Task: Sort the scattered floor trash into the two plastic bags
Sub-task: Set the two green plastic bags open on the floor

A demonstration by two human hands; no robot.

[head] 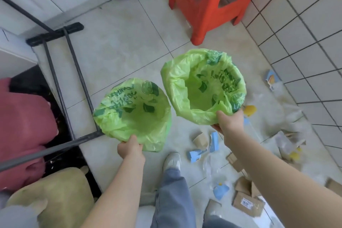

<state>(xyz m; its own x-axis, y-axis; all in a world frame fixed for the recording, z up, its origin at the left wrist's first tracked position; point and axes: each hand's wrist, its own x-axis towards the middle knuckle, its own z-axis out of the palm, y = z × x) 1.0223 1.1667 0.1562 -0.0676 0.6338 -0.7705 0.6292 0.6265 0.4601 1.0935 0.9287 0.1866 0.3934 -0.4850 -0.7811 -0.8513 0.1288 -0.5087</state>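
While mouths face upward: left bag (132,114), right bag (202,87), both hand-held.

A: Item one, nearest the red plastic stool (212,0)?

B: Right green bag (201,89), mouth spread wide, near rim pinched by right hand (230,120).

A: Item two?

B: Left green bag (131,113), farther from the stool, touching the first bag; left hand (130,149) grips its near rim.

A: Floor stock?

B: Cardboard scraps (248,201), blue paper bits (214,140), clear plastic wrap (288,113), scattered well below the stool, near a grey shoe (172,161).
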